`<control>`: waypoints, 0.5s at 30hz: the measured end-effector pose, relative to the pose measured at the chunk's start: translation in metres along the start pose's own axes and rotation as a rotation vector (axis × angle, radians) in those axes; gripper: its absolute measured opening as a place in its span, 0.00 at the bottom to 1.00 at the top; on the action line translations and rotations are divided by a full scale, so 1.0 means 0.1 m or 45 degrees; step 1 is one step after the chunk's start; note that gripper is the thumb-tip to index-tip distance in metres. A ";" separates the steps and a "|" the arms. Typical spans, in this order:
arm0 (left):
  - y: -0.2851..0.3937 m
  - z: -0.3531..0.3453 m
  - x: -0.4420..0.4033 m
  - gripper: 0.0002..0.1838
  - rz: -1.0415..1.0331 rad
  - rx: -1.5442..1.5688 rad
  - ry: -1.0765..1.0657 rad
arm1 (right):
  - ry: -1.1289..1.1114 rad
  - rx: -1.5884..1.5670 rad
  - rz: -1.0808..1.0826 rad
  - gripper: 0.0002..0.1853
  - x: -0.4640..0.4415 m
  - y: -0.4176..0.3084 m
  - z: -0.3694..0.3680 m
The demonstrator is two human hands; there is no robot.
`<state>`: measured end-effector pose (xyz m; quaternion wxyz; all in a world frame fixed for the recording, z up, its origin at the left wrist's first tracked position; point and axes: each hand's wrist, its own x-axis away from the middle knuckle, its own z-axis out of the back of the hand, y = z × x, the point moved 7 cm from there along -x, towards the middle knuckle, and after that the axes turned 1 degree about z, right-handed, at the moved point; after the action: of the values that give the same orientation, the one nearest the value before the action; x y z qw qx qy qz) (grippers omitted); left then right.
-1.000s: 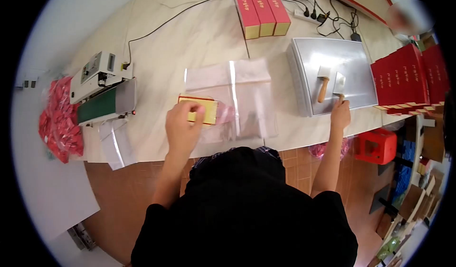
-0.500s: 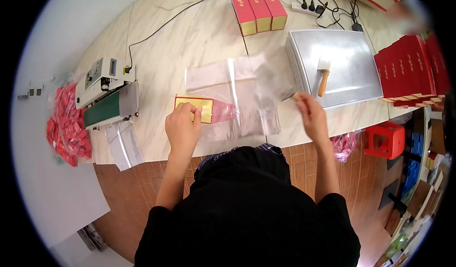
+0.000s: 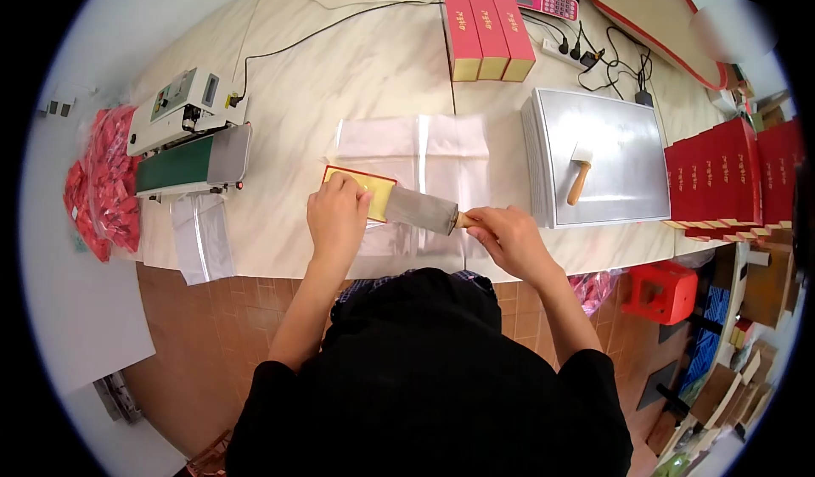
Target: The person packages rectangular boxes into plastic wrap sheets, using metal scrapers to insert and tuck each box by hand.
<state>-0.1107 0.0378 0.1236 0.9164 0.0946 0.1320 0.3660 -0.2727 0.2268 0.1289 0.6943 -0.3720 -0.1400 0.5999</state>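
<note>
Head view: scraper (image 3: 422, 210) could snag clear bags (image 3: 454, 142) if tilted; yellow box (image 3: 379, 197) could skid if left hand (image 3: 334, 216) slackens. Left hand, fingers bent, holds yellow box directly beneath it, at clear bags' left side; right hand (image 3: 511, 241), closed round wooden handle (image 3: 466, 220), lies right of yellow box, scraper end at box edge

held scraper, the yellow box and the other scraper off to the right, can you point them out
Held scraper (image 3: 422, 210), head view: on its metal blade.
Yellow box (image 3: 379, 191), head view: on its yellow face.
Other scraper (image 3: 579, 183), head view: on its wooden handle.
</note>
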 end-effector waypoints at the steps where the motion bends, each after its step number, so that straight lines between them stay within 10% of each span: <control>1: 0.00 0.00 0.00 0.08 0.007 0.001 -0.016 | -0.005 0.008 0.005 0.08 -0.01 -0.02 -0.01; 9: 0.02 0.18 0.03 0.09 0.003 0.091 0.042 | -0.003 0.104 0.015 0.06 -0.16 -0.21 -0.08; 15: 0.09 0.26 0.15 0.13 -0.515 0.323 -0.163 | -0.016 0.125 0.033 0.06 -0.27 -0.37 -0.19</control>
<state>-0.0982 0.0529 0.1484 0.9582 0.2038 0.1347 0.1490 -0.2402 0.1942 0.1476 0.7029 -0.3356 -0.1100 0.6174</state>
